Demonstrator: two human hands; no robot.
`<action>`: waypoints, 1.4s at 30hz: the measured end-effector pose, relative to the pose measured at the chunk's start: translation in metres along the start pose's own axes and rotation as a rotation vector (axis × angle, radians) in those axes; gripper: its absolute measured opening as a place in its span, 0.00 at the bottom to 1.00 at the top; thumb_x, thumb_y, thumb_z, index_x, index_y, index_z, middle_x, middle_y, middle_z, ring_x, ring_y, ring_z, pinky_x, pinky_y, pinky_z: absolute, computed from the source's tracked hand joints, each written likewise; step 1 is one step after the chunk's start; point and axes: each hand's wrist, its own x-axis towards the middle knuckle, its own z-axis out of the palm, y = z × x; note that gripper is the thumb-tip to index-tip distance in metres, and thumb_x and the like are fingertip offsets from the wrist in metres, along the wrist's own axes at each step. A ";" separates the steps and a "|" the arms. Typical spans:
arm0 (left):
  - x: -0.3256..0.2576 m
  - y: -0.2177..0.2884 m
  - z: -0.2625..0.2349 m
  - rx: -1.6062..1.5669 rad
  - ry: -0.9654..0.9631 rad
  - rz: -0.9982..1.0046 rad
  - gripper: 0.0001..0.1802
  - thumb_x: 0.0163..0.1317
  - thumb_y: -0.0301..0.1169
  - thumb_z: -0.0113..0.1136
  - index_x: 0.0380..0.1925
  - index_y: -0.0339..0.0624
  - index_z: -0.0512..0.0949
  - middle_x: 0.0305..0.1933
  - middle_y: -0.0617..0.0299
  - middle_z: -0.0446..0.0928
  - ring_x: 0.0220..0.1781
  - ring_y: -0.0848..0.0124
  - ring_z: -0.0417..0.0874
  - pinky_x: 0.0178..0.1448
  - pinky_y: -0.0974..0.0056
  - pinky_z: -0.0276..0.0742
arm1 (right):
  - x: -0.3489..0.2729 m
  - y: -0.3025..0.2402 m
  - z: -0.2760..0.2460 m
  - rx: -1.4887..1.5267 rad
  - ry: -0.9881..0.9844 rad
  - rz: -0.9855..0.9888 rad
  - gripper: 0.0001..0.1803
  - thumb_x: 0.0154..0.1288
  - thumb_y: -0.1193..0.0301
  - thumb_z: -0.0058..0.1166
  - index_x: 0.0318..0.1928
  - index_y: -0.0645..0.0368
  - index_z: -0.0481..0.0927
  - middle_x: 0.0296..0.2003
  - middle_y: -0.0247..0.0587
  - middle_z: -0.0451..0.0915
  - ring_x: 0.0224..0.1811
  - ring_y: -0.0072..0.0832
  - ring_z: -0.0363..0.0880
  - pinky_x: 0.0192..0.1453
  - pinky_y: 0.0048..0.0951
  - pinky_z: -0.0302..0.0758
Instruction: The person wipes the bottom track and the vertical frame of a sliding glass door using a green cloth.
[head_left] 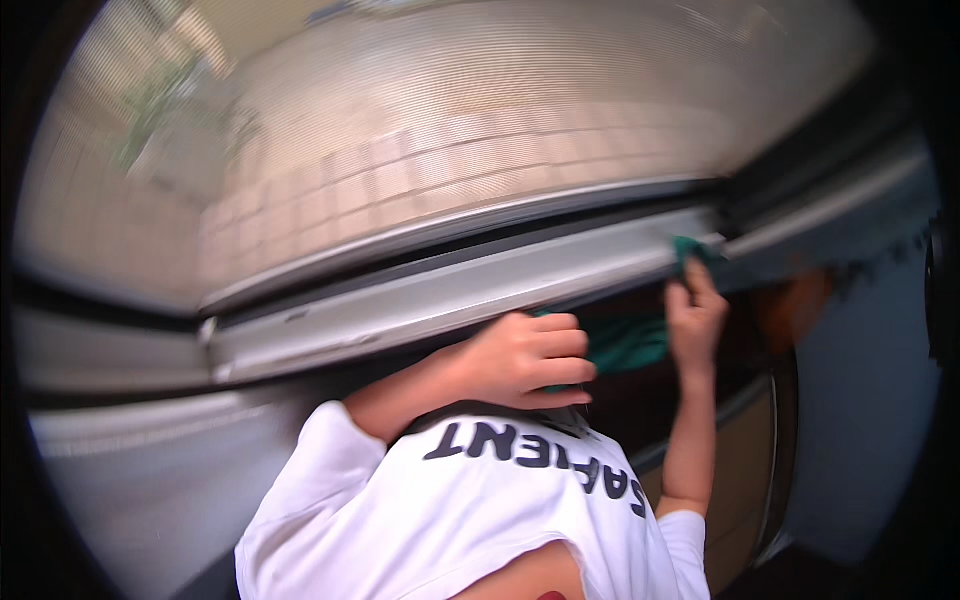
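Left hand (532,360) curls round green cloth (630,343); right hand (697,308) pinches some at the right corner of the windowsill (430,290). Likely soft, light: best gripped bunched.

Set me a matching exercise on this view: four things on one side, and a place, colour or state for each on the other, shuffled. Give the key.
Things:
1. Left hand
2. Right hand
3. Cloth
4. T-shirt

Matches:
A. White with black lettering
B. At the right end of the pale window sill
C. Curled, in front of the chest
D. Green

Right pairs: 1-C, 2-B, 3-D, 4-A
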 end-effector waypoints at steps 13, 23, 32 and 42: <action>-0.068 0.035 -0.018 0.040 0.166 -0.079 0.10 0.53 0.33 0.70 0.31 0.44 0.78 0.29 0.63 0.72 0.31 0.64 0.76 0.22 0.63 0.72 | -0.056 -0.087 0.086 0.210 -0.339 -0.337 0.23 0.60 0.83 0.52 0.58 0.64 0.77 0.23 0.45 0.78 0.22 0.27 0.77 0.28 0.25 0.73; -0.108 0.059 -0.049 0.077 0.226 -0.208 0.10 0.47 0.27 0.71 0.29 0.40 0.81 0.30 0.59 0.78 0.30 0.61 0.78 0.31 0.62 0.76 | -0.063 -0.140 0.130 0.137 -0.422 -0.586 0.24 0.56 0.78 0.57 0.56 0.63 0.78 0.21 0.45 0.79 0.20 0.38 0.80 0.24 0.34 0.75; -0.075 0.058 -0.021 0.087 0.199 -0.207 0.08 0.50 0.28 0.69 0.30 0.39 0.82 0.30 0.58 0.80 0.32 0.61 0.82 0.36 0.63 0.78 | -0.024 -0.068 0.053 -0.027 -0.224 -0.435 0.20 0.54 0.78 0.56 0.50 0.61 0.82 0.38 0.54 0.82 0.36 0.45 0.84 0.37 0.34 0.81; 0.010 0.046 0.076 -0.067 0.227 -0.221 0.05 0.54 0.24 0.65 0.30 0.36 0.80 0.31 0.56 0.79 0.34 0.64 0.82 0.40 0.63 0.79 | -0.018 0.063 -0.048 1.357 -0.278 0.424 0.19 0.74 0.58 0.42 0.41 0.64 0.74 0.27 0.48 0.77 0.26 0.31 0.73 0.32 0.29 0.70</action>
